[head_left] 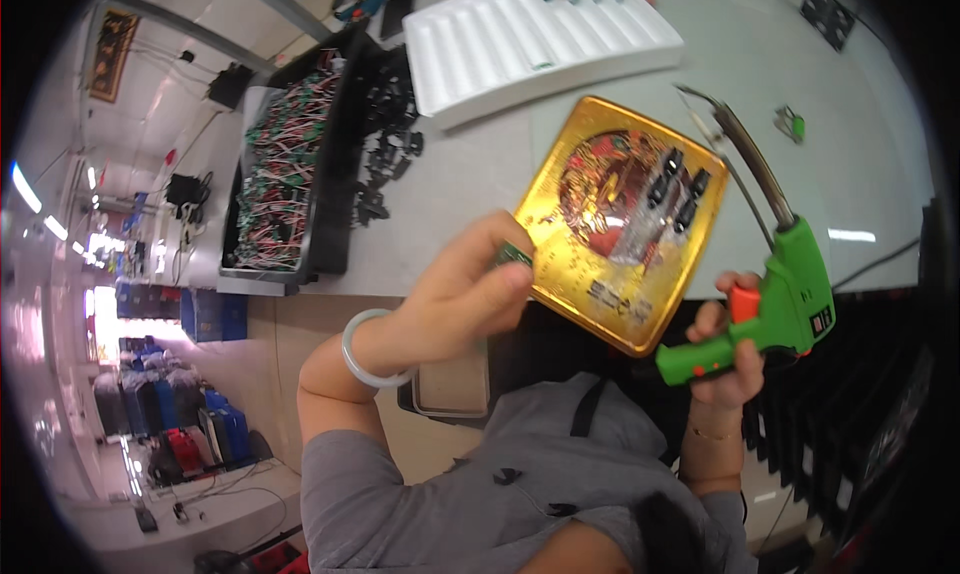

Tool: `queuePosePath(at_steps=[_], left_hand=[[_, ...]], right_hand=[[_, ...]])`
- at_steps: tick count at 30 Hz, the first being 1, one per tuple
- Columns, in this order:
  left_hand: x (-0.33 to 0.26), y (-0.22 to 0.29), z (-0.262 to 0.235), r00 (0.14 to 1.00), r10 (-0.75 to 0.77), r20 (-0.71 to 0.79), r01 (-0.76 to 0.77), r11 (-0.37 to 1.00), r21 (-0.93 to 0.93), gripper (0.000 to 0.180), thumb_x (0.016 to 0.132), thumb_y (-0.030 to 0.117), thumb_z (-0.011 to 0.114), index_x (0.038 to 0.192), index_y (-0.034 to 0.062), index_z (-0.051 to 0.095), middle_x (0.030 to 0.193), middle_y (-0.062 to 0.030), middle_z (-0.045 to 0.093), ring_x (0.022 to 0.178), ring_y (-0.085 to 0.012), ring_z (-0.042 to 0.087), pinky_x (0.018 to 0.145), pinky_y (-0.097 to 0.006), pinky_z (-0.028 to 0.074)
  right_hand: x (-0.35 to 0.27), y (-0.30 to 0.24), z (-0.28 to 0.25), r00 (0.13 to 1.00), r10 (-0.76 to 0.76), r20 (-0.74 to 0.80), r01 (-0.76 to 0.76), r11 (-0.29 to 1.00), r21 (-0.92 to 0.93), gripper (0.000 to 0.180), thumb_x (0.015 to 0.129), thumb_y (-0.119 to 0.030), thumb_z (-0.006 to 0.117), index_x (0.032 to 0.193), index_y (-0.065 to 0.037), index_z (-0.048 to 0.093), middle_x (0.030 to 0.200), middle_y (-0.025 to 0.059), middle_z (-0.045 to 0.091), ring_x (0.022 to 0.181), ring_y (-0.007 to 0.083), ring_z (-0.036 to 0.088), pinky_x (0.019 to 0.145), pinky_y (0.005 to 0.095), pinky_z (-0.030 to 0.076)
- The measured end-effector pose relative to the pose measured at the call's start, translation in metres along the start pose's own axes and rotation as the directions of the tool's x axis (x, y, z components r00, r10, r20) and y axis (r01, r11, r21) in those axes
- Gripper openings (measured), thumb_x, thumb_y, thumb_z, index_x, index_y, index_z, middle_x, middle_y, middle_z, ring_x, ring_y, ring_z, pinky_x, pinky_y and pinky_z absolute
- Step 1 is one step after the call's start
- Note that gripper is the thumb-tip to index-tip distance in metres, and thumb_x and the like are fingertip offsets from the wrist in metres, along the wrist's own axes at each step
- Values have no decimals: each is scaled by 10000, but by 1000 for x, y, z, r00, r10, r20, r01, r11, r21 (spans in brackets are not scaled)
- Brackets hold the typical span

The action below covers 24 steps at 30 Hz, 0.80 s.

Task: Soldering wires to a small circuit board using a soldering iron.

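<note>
Left of the gold tray, right by its edge, the left hand has a small green circuit board pinched between thumb and forefinger! The thumb lies across the board, the forefinger arches along its far side, and just a green sliver pokes out toward the tray. How big the board is, or what sits on it, I can't tell; the thumb covers too much, and the hand is a bit blurred. The other fingers of that hand are curled out of sight, and whether the hand touches the tray is hard to call.

Over to the right of the tray, the right hand is wrapped around the handle of a green soldering gun, a finger at the orange-red trigger. Its metal nozzle reaches up past the tray's far right corner, the thin tip hard to make out.

Inside the tray: coppery bits, a clear plastic bag and black pieces, smeared by glare and blur. Beyond the tray on the table stands a white foam tray, cut off at the top of the view. Left of the gold tray, a black bin brims with boards and wires, too tangled to separate.
</note>
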<state>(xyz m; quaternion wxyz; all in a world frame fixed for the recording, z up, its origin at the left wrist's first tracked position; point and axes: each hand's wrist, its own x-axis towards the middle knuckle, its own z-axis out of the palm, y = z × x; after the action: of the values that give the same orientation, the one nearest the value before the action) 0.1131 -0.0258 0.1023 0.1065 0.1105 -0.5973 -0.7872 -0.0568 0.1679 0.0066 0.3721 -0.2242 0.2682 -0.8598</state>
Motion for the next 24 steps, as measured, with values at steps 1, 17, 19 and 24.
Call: queuePosePath(at_steps=[1, 17, 19, 24], left_hand=[[-1, -3, 8, 991, -127, 44, 127, 992, -12, 153, 909, 188, 428, 883, 55, 357, 534, 17, 350, 434, -60, 307, 439, -220, 284], [18, -43, 42, 947, -286, 147, 280, 958, 58, 157, 845, 89, 549, 925, 44, 421, 716, -3, 485, 581, -60, 498, 544, -183, 410], [21, -37, 38, 889, -403, 216, 384, 915, 127, 144, 842, 97, 550, 909, 32, 440, 682, -6, 493, 560, -60, 503, 537, -192, 420], [37, -16, 28, 795, -562, 230, 419, 781, 463, 97, 853, 87, 536, 845, 10, 478, 686, -13, 521, 605, -60, 516, 533, -192, 440]], right_hand=[[-1, 2, 12, 1000, 23, -13, -24, 998, -58, 600, 747, -182, 627, 1216, 14, 309, 1139, 168, 400, 819, 208, 568, 692, 294, 523], [-7, 7, 38, 982, 174, -79, -190, 858, -476, 581, 662, 2, 696, 1160, 14, 397, 1153, 167, 428, 672, 101, 544, 603, 201, 463], [-6, 5, 41, 983, 176, -53, -178, 833, -523, 572, 661, 8, 692, 1154, 15, 402, 1149, 168, 432, 663, 98, 541, 602, 201, 463], [0, 4, 21, 1000, 1, -5, -4, 752, -659, 593, 650, 22, 682, 1162, 16, 383, 1140, 168, 434, 629, 88, 528, 575, 210, 464]])
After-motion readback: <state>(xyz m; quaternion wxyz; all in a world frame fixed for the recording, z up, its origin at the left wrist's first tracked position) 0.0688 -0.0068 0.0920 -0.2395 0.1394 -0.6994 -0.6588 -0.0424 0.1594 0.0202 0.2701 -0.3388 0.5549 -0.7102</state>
